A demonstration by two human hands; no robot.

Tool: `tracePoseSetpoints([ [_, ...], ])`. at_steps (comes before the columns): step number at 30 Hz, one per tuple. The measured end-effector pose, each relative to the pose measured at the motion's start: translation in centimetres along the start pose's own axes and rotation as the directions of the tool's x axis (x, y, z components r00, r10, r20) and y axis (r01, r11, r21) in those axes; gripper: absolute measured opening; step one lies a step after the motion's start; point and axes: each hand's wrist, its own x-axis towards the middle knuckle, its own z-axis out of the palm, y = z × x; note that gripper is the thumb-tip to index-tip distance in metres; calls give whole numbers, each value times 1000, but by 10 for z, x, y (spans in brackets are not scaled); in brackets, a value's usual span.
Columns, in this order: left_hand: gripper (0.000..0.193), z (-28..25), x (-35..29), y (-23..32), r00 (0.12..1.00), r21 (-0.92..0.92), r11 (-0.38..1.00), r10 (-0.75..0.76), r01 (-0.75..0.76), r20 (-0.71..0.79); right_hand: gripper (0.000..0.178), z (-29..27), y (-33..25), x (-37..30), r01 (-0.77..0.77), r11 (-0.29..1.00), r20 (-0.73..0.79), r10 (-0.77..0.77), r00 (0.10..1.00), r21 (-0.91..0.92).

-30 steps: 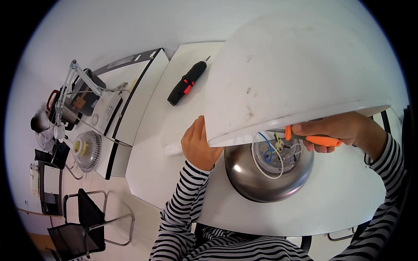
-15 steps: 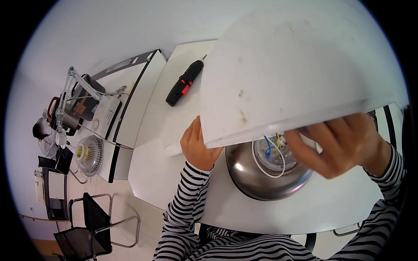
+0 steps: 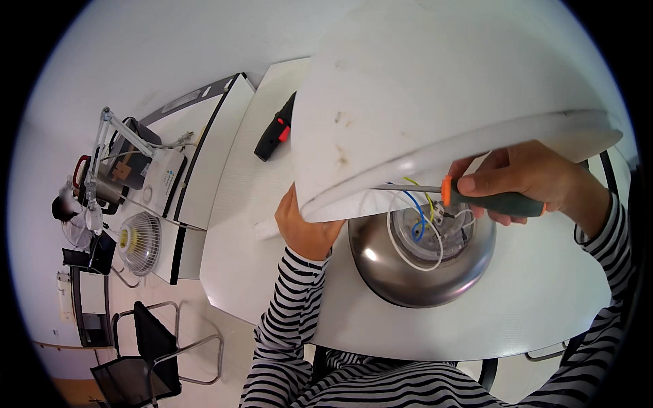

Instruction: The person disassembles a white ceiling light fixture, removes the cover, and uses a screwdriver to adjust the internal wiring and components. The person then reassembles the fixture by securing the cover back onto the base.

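Observation:
My right hand (image 3: 537, 180) is closed round the handle of a screwdriver (image 3: 500, 202), dark green with an orange collar. Its metal shaft points left, under the rim of a large white curved shell (image 3: 435, 95). The tip is hidden there or cannot be made out. My left hand (image 3: 306, 228) grips the shell's lower left edge and keeps it tilted up, some fingers hidden behind it. Below the shell a round brushed-metal lamp base (image 3: 422, 285) rests on the table. Blue, yellow-green and white wires (image 3: 420, 217) rise from its clear centre toward the shell.
A black and red cordless screwdriver (image 3: 275, 132) lies on the white table (image 3: 238, 265), partly behind the shell. On a side table to the left stand a round wire-guard heater (image 3: 141, 241) and a jointed lamp arm (image 3: 129, 129). A black chair (image 3: 146, 340) and a seated person (image 3: 71, 221) are beyond.
The screwdriver now shows in my right hand, which has risen slightly and turned. The shell has tilted and shifted left, covering more of the cordless screwdriver and uncovering more of the wires.

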Motion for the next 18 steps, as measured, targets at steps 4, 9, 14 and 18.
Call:
tracePoseSetpoints([
  [4,39,1,0,2,1000,31,999,15,-15,-25,32,3,18,0,183,983,-1,-183,983,-23],
  [9,36,-1,5,6,998,68,997,37,-34,-43,26,10,44,-4,594,538,-81,-777,624,-598],
  [14,35,-8,1,6,983,-69,986,-144,152,112,31,7,46,-27,500,425,-59,-803,593,-754],
  [18,38,-33,13,24,930,-78,962,-232,263,285,30,-1,56,-41,481,457,-107,-798,593,-748],
])
